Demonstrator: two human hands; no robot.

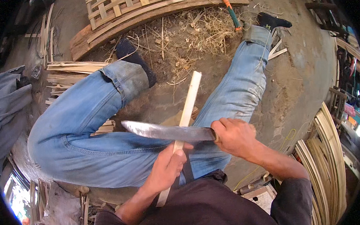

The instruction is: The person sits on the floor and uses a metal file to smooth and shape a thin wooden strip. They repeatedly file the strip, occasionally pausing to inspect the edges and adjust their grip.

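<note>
My left hand (166, 166) is closed around a pale, narrow strip of split wood or bamboo (190, 99). The strip slants from beside my waist up and away between my legs. In my right hand (235, 136) is the handle of a large knife (169, 132) with a broad, curved blade. The blade points left and lies across the strip, just beyond my left fingers. Whether its edge bites into the strip, I cannot tell. Most of the knife's handle is hidden in my right fist.
Beyond my feet, a woven slat panel (119, 5) rests on a thick wooden plank (80, 44). A hammer (228, 8) with an orange and green handle lies at the plank's right end. Shavings (208, 33) litter the ground. Strip bundles lie left (74, 68) and right (323, 158).
</note>
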